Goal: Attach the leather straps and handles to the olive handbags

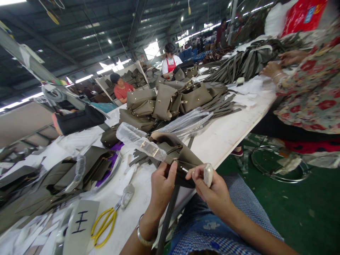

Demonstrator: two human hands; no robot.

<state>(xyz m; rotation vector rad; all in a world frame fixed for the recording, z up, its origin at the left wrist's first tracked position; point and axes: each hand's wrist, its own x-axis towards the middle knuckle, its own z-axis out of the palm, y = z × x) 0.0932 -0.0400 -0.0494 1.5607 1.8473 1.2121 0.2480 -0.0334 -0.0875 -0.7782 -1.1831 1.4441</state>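
A grey-brown handbag (190,156) lies at the table's edge in front of me, with a strip of clear plastic wrap (142,141) over its strap. My left hand (163,182) is closed on the bag near its metal fittings, thumb and fingers pinched together. In my right hand (212,191) is a tool with a pale wrapped handle (208,175); its kind is hard to make out. The fingertips of that hand are beside a small shiny metal piece (183,169) on the bag's front. A dark strap (170,216) hangs down below the bag.
Yellow-handled scissors (105,225) lie left, their blades toward a wrapped lump (127,195). Finished-looking handbags (167,99) are piled ahead, more bags (87,170) at left. Loose straps (247,60) lie farther right, by a co-worker's hands (273,69). A metal stool (278,173) stands right.
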